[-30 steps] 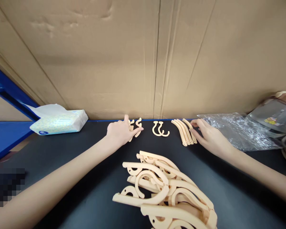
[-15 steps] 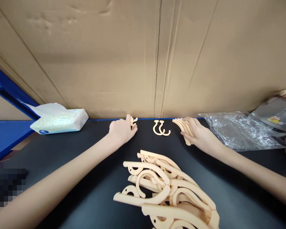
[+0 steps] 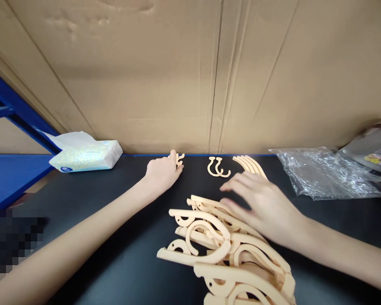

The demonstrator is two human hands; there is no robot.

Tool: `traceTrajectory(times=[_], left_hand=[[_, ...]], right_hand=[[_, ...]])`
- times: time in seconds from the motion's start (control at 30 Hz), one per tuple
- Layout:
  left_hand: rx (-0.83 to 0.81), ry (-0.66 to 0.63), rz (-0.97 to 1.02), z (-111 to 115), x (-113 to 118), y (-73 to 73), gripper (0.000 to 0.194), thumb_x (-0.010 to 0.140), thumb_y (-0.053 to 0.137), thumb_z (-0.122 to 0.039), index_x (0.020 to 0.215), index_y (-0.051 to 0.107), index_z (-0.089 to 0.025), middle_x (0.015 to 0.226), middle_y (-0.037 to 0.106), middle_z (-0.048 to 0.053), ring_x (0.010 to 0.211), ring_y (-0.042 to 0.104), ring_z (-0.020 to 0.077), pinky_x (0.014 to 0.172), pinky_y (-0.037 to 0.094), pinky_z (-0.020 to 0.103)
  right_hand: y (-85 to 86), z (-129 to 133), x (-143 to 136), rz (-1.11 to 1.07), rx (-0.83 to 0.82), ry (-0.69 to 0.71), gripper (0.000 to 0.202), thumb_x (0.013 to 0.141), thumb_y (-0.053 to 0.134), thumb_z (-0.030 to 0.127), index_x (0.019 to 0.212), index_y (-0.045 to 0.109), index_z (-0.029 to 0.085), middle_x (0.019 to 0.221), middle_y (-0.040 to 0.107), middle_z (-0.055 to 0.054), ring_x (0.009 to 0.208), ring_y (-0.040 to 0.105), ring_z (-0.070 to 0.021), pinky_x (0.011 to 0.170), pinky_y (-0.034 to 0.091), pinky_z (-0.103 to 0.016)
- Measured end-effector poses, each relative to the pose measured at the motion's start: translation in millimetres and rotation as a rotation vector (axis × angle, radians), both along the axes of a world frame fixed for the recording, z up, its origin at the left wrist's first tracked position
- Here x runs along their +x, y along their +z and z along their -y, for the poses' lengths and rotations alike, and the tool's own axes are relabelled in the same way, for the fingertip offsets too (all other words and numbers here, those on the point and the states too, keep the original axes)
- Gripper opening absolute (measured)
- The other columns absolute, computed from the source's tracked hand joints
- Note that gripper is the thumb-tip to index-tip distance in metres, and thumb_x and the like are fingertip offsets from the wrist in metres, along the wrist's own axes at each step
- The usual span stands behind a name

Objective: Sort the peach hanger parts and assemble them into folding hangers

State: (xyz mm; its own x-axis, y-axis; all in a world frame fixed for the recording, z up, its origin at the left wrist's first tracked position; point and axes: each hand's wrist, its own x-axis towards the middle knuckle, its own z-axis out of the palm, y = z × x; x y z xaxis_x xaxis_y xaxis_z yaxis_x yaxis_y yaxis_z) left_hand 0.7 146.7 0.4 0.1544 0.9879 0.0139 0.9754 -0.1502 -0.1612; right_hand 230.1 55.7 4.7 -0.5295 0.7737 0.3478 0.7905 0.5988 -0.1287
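Near the far edge, my left hand [image 3: 161, 173] is closed around small cream plastic hanger pieces [image 3: 179, 160], whose curved ends show past its fingers. My right hand [image 3: 257, 199], fingers apart and holding nothing, hovers at the right side of a pile of folded plastic hangers [image 3: 209, 216]. Just beyond it, several curved hanger arms [image 3: 249, 163] lie side by side, partly hidden by the hand. Two hanger hooks [image 3: 218, 167] lie between my hands at the back.
A tissue pack [image 3: 87, 154] sits at the back left by a blue metal frame [image 3: 28, 114]. Clear plastic bags [image 3: 324, 171] cover the right side. Behind the black table [image 3: 120, 258] stands a cardboard wall [image 3: 146, 97].
My right hand has let go of the curved hanger arms and come nearer, to the pile. My left hand keeps its place. The view has shifted slightly.
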Motion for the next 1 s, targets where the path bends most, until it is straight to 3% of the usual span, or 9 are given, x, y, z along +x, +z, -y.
traceTrajectory(times=[0.2, 0.37, 0.47, 0.53, 0.6, 0.67, 0.77, 0.83, 1.0], left_hand=[[0.026, 0.008, -0.011, 4.8, 1.6, 1.0, 0.041, 0.093, 0.039, -0.044, 0.117, 0.045, -0.011, 0.087, 0.071, 0.016, 0.084, 0.068, 0.0335, 0.066, 0.046, 0.034], [0.092, 0.033, 0.028, 5.7, -3.3, 22.7, 0.054, 0.092, 0.037, -0.054, 0.121, 0.044, -0.009, 0.094, 0.069, 0.018, 0.085, 0.067, 0.0339, 0.066, 0.045, 0.035], [0.039, 0.008, 0.340, -0.2, -11.6, 37.8, 0.056, 0.089, 0.036, -0.060, 0.114, 0.053, -0.013, 0.094, 0.070, 0.014, 0.088, 0.065, 0.0315, 0.072, 0.044, 0.036], [-0.196, -0.051, 0.731, -3.3, -14.6, 42.7, 0.063, 0.087, 0.029, -0.067, 0.100, 0.062, -0.015, 0.095, 0.070, 0.012, 0.091, 0.063, 0.0283, 0.072, 0.045, 0.034], [-0.566, -0.110, 1.125, -3.3, -12.8, 42.7, 0.072, 0.084, 0.024, -0.074, 0.087, 0.066, -0.015, 0.094, 0.070, 0.012, 0.089, 0.063, 0.0256, 0.071, 0.046, 0.032], [-0.807, -0.162, 1.415, -0.1, -6.2, 39.6, 0.067, 0.082, 0.035, -0.073, 0.087, 0.068, -0.015, 0.092, 0.070, 0.010, 0.090, 0.063, 0.0231, 0.076, 0.047, 0.032], [-0.720, -0.219, 1.609, 7.4, 6.2, 34.7, 0.036, 0.080, 0.064, -0.050, 0.089, 0.069, -0.015, 0.091, 0.068, 0.005, 0.090, 0.062, 0.0170, 0.085, 0.046, 0.029], [-0.607, -0.204, 1.642, 11.4, 12.2, 33.3, 0.024, 0.079, 0.070, -0.038, 0.086, 0.069, -0.015, 0.087, 0.066, 0.003, 0.085, 0.061, 0.0128, 0.084, 0.046, 0.026], [-0.478, -0.152, 1.665, 16.9, 24.1, 34.4, 0.028, 0.084, 0.062, -0.041, 0.079, 0.066, -0.014, 0.068, 0.056, -0.001, 0.058, 0.050, 0.0068, 0.057, 0.042, 0.019]], right_hand=[[4.8, 7.6, -44.3, 0.051, -0.165, 0.146, 0.033, 0.089, 0.052, 0.046, 0.080, 0.065, 0.017, 0.080, 0.058, -0.004, 0.076, 0.053, -0.0188, 0.071, 0.042, -0.033], [-2.3, -7.7, -52.8, -0.065, -0.365, 0.145, 0.022, 0.086, 0.056, 0.029, 0.070, 0.063, 0.018, 0.070, 0.058, -0.001, 0.068, 0.052, -0.0140, 0.064, 0.037, -0.028], [0.3, -13.5, -50.8, -0.291, -0.561, 0.087, 0.018, 0.083, 0.059, 0.030, 0.071, 0.063, 0.018, 0.063, 0.057, 0.003, 0.059, 0.049, -0.0103, 0.056, 0.035, -0.024], [3.9, -19.3, -47.2, -0.489, -0.636, 0.065, 0.020, 0.084, 0.058, 0.035, 0.073, 0.064, 0.019, 0.063, 0.057, 0.004, 0.057, 0.048, -0.0095, 0.054, 0.035, -0.023], [8.2, -26.9, -42.4, -0.676, -0.624, 0.052, 0.023, 0.085, 0.058, 0.038, 0.076, 0.064, 0.018, 0.066, 0.059, 0.002, 0.060, 0.049, -0.0104, 0.055, 0.036, -0.024], [12.8, -34.7, -37.2, -0.822, -0.574, 0.027, 0.025, 0.083, 0.059, 0.041, 0.076, 0.064, 0.017, 0.069, 0.060, 0.001, 0.062, 0.050, -0.0114, 0.057, 0.037, -0.025], [20.3, -43.7, -28.5, -0.895, -0.518, 0.000, 0.029, 0.082, 0.061, 0.044, 0.075, 0.063, 0.017, 0.070, 0.060, 0.000, 0.064, 0.051, -0.0123, 0.058, 0.038, -0.025], [25.8, -47.9, -21.8, -0.876, -0.447, -0.026, 0.028, 0.083, 0.060, 0.044, 0.076, 0.063, 0.017, 0.069, 0.061, -0.001, 0.063, 0.053, -0.0129, 0.058, 0.039, -0.026], [39.5, -56.6, -4.7, -0.439, -0.099, -0.118, 0.021, 0.090, 0.052, 0.034, 0.090, 0.065, 0.018, 0.079, 0.068, -0.001, 0.064, 0.057, -0.0131, 0.059, 0.038, -0.026]])
